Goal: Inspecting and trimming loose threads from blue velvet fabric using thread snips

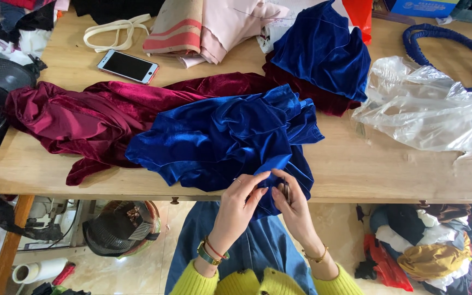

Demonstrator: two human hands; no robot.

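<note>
Blue velvet [219, 136] edge is pinched by left hand [240, 202] and right hand [290, 203], small tool held; red velvet [83, 117] lies untouched.

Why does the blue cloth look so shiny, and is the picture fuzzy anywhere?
Head view: bright, even light puts sheen on the folds of the blue velvet and glare on the clear plastic bag; both hands, left hand and right hand, look sharp; table edges bow slightly.
</note>
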